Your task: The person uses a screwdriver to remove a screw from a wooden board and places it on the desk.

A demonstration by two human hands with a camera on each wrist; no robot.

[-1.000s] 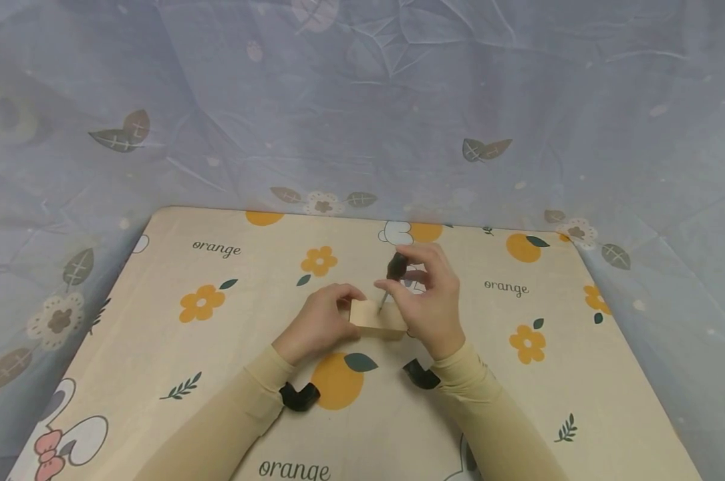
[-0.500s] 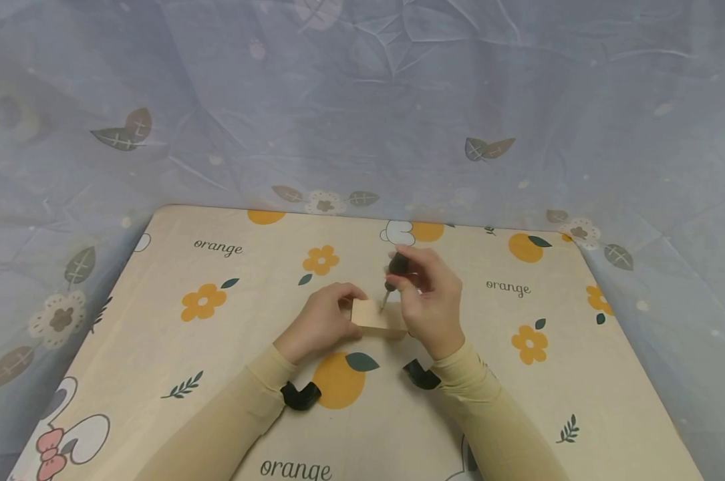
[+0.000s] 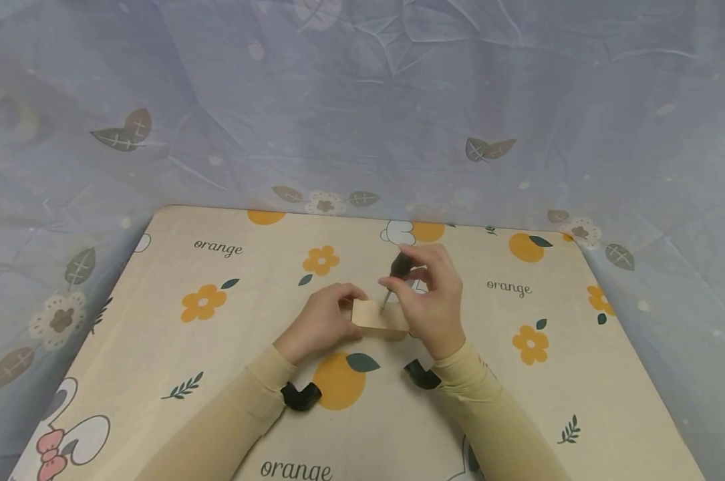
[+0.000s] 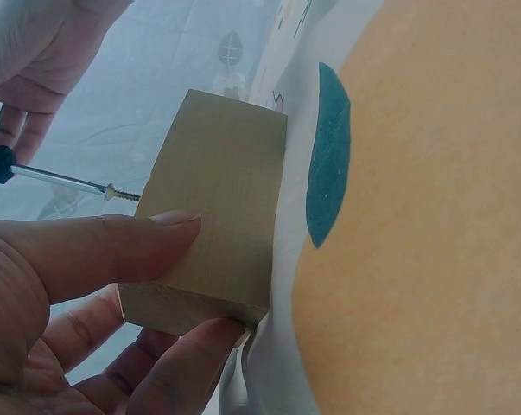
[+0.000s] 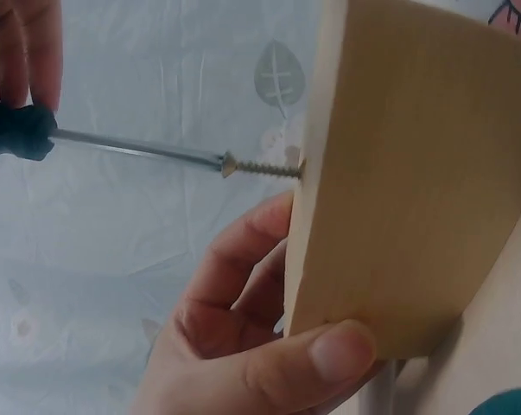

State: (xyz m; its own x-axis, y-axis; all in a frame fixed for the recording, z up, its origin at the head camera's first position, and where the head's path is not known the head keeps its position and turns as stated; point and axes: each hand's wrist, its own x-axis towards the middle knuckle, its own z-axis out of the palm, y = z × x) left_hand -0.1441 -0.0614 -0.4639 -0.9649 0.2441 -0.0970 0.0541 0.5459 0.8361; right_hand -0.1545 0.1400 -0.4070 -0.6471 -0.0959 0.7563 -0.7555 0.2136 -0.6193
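Observation:
A pale wooden block lies on the table, and my left hand grips its left end. In the left wrist view my thumb presses the block's near face while the other fingers go round its end and underside. My right hand holds a screwdriver by its dark handle, tilted above the block. At the tip of the metal shaft sits a brass-coloured screw. The screw's point is in the block's upper face, with most of its thread showing.
A patterned cloth with oranges, flowers and lettering covers the table. Black curved pieces show at both wrists, by the cuffs. Behind and at the sides hangs a grey-blue printed curtain.
My right fingers have curled in round the screwdriver handle and then spread again, with the handle shifting slightly. My left hand and the block have stayed in place.

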